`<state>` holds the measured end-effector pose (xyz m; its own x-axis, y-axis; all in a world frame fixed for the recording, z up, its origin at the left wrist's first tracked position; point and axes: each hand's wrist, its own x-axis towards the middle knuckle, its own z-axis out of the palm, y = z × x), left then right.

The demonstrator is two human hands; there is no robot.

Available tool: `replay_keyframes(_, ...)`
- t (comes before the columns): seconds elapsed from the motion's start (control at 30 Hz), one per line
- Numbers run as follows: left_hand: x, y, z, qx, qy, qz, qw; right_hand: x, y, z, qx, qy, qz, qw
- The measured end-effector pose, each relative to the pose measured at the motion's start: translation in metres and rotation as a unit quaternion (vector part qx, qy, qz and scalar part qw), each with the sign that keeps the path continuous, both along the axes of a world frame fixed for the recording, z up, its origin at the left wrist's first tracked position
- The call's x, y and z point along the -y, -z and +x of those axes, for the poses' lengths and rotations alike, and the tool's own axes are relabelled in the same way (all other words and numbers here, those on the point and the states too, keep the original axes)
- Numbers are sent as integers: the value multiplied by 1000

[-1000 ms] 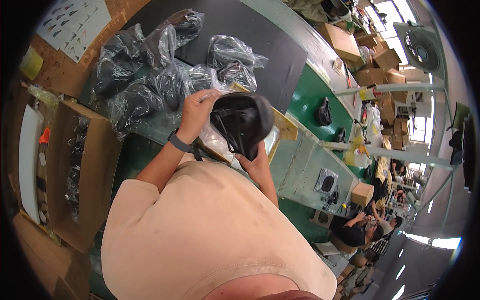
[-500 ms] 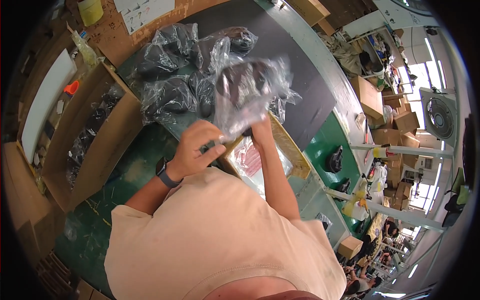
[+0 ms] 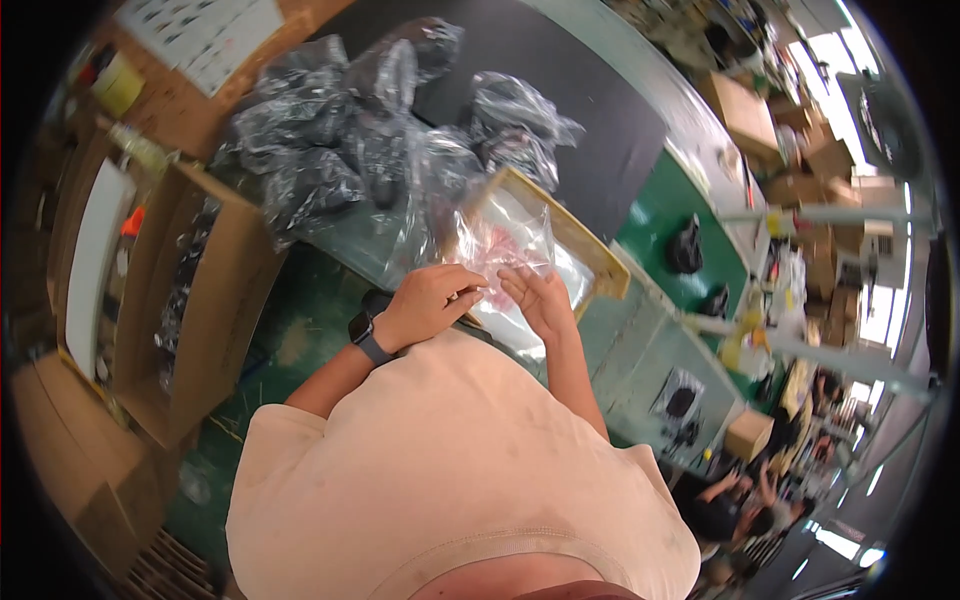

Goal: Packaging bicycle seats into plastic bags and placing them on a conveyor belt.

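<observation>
My left hand [image 3: 432,302], with a dark watch on its wrist, pinches the near edge of a clear plastic bag [image 3: 528,238]. The bag looks thin and see-through. My right hand [image 3: 540,303] is open beside it, fingers stretched out at the bag's near right edge. Below both hands lies a yellow-rimmed tray [image 3: 612,278] with clear plastic and something pink showing through. Just beyond, dark bulky items in clear bags [image 3: 310,185] are heaped on the table; what they are cannot be made out. Another bagged item [image 3: 515,105] lies to the right of the heap.
At left stands an open cardboard carton [image 3: 225,290] with bagged dark things inside. A printed sheet [image 3: 200,35] and a yellow cup [image 3: 118,85] are at the far left. Dark pieces [image 3: 686,245] lie on the green surface to the right. Other people [image 3: 740,510] sit at lower right.
The bagged dark item has left my hands. My left hand now pinches a clear bag, and my right hand has come down with its fingers opened. The view has turned slightly.
</observation>
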<state>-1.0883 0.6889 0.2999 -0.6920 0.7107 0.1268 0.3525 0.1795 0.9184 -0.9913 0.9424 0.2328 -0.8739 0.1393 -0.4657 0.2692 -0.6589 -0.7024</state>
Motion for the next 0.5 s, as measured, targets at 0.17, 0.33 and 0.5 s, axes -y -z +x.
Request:
replay_keyframes(0.17,-103,9,43,-23,115,-3,993,-30,-17,121,-36,97,-161,982)
replay_keyframes(0.33,-206,28,96,-56,211,-118,969,-66,1,180,-52,77,-193,977)
replay_keyframes(0.5,-277,55,144,-111,219,-40,969,-129,18,236,1,69,-96,993)
